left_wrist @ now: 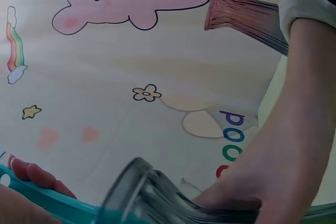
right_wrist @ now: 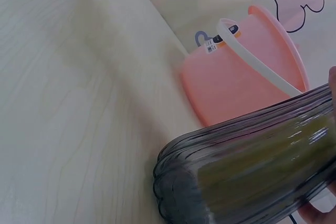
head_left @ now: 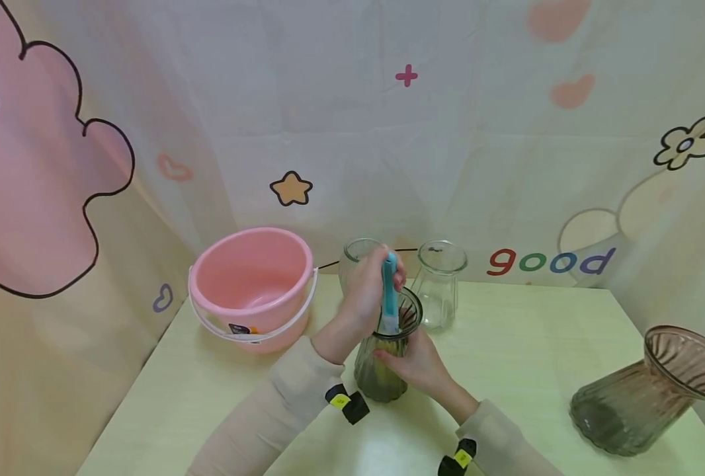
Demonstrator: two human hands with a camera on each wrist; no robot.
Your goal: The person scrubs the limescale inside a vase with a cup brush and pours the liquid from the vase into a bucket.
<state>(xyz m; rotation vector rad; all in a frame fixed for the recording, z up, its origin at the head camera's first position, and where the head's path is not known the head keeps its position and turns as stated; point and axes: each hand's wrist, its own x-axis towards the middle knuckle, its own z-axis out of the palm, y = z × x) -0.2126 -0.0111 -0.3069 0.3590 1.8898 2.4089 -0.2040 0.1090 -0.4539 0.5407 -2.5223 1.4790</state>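
Scrubbing inside the smoky vase point(head_left: 382, 370) at the tabletop's point(head_left: 507, 370) centre, my right hand point(head_left: 418, 362) grips its neck while my left hand point(head_left: 367, 291) clasps the teal brush point(head_left: 389, 291). I'd judge short strokes best, bucket point(head_left: 251, 287) at ten o'clock.

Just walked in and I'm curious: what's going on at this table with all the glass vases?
A person is working a teal brush into the mouth of a dark ribbed vase standing on the pale table. The left hand grips the brush handle, while the right hand holds the vase steady. A pink bucket sits to the left, two clear vases stand behind, and a larger brown vase is off to the right.
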